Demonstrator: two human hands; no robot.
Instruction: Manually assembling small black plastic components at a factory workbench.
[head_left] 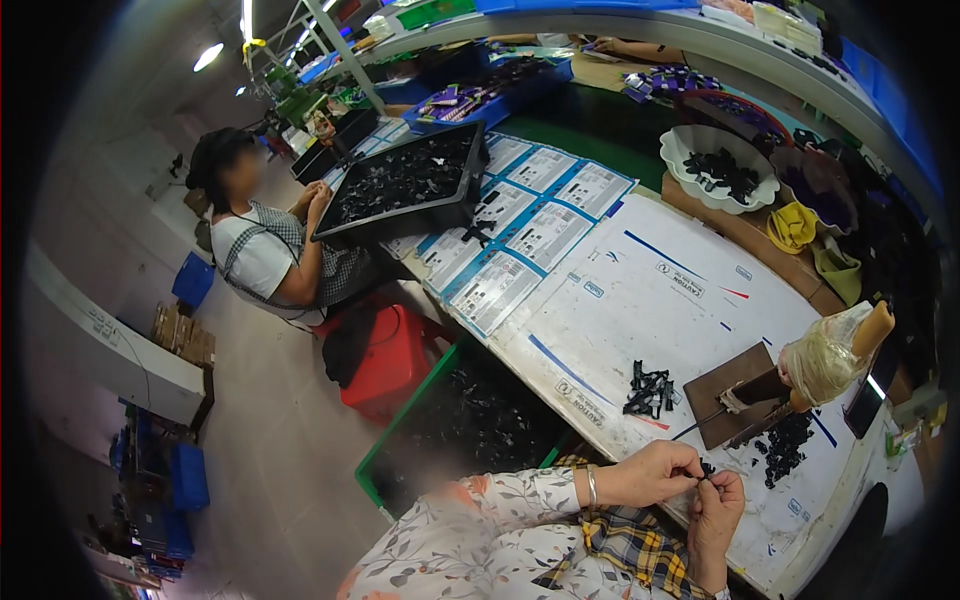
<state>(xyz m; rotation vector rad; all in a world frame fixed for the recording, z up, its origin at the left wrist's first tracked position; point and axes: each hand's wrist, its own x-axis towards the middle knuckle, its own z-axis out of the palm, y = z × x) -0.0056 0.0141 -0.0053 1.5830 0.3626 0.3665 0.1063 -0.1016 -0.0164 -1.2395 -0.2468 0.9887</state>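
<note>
Both hands meet at the table edge [600,400] over a small black part [706,470]. The left hand [655,472] pinches it between thumb and forefinger, fingers curled nearly closed. The right hand [718,515] grips the same part from below with its fingertips [716,482], touching the left. 2 heaps of black parts lie near: 1 pile [650,390] above, another [782,445] beside a brown board [725,385].

One camera only, up on person's head, looking down and a bit to their left. Very close to own left hand [655,472] and right hand [716,515] at bottom edge. White table [640,300] runs away toward top. Wide round lens bends edges. Far corners dark, maybe lens rim. No second view to share.
</note>
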